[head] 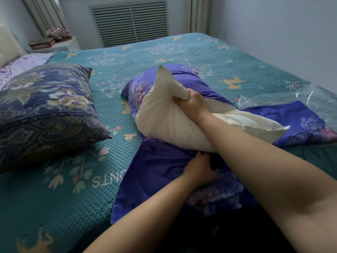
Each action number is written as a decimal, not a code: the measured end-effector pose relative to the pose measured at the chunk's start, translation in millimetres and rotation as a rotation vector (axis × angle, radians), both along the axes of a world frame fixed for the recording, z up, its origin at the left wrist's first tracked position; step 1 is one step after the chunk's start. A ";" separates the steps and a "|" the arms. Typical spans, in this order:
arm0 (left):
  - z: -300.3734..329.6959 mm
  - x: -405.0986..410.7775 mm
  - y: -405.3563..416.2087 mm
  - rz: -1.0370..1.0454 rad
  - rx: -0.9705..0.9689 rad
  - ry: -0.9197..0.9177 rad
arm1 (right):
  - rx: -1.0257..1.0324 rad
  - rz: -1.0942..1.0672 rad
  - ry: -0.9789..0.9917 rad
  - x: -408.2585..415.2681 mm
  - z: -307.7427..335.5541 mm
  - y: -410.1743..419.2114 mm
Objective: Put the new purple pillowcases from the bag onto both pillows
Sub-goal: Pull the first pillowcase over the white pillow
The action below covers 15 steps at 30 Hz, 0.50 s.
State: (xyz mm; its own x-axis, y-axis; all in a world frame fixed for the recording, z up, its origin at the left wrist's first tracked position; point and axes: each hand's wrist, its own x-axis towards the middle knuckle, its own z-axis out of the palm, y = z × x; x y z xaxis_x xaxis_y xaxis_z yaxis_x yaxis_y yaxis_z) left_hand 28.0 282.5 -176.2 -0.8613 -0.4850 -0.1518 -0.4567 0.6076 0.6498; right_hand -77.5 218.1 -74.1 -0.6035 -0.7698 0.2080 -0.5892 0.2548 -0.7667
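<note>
Frame centre: right hand (191,103) grips the white pillow (164,121); left hand (200,170) apparently pinches the purple pillowcase (155,170) below it. Bedspread (164,52) lettering, inverted, reads "NTS".

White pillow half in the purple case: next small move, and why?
Probably push the white pillow deeper into the purple pillowcase. The right hand grips the bunched pillow, most of which lies outside the case, while the left hand holds the case's edge at the opening under it. Its far end seems to be inside already.
</note>
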 end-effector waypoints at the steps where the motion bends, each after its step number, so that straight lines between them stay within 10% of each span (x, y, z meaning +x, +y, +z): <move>1: 0.6 -3.7 3.9 -0.011 0.015 0.001 | -0.025 -0.004 -0.034 1.9 -0.7 0.4; 7: 17.7 -17.4 32.8 0.085 0.154 -0.092 | -0.091 -0.024 0.083 13.3 -15.0 13.0; 11: 40.0 13.7 31.6 -0.083 -0.067 0.056 | -0.091 0.039 0.423 4.8 -19.3 22.8; 15: 55.5 67.9 -19.4 0.032 -0.492 -0.196 | -0.071 0.086 0.560 -2.8 -32.1 25.4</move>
